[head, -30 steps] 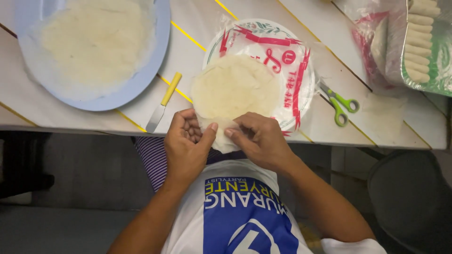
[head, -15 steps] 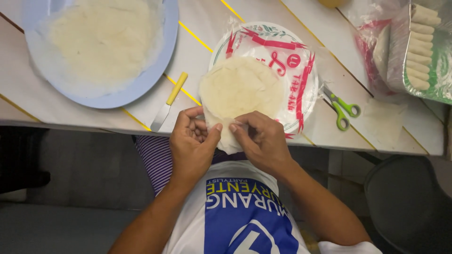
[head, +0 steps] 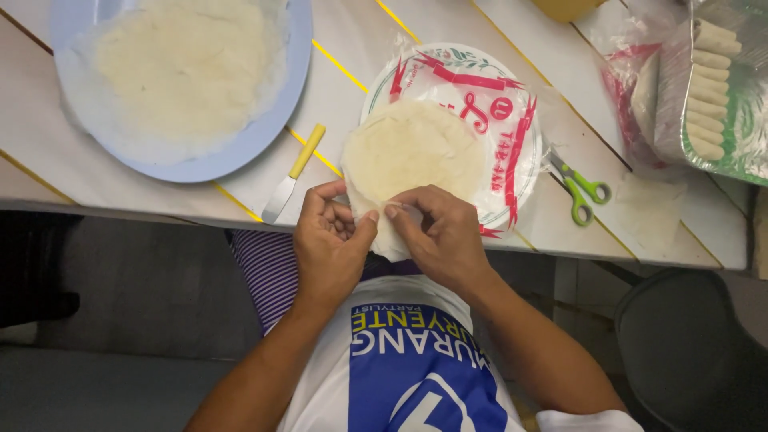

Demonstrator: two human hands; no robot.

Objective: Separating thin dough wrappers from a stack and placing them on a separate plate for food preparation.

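Left hand: your left hand [head: 330, 244] is pinching the near edge of the stack of round wrappers [head: 412, 156] between thumb and curled fingers, just over the table's near edge.
Right hand: your right hand [head: 438, 232] is pinching the same edge, thumb tip nearly meeting the left thumb, fingers bent over a thin sheet that is lifting off the stack.
Wrappers: they are lying pale, floury, thin and circular on their opened plastic bag [head: 512, 140], near the middle of the near edge; the nearest part is hanging past the edge and is hiding under your fingers.
Bag: it is showing as clear, crinkled film with red print, spreading flat under the stack.
Plate: a light blue round plate [head: 276, 120] is sitting at the far left corner, cut off by the frame, carrying more pale, limp sheets [head: 180, 68].
Knife: a small knife [head: 294, 174] with a yellow handle and dull blade is lying between plate and bag.
Scissors: green-handled scissors [head: 578, 190] are lying just right of the bag.
Tray: a foil tray [head: 724, 88] of pale rolled sticks is standing at the far right, partly cut off and blurring behind plastic.
Table: the table [head: 360, 80] is looking white and planked, with yellow lines.
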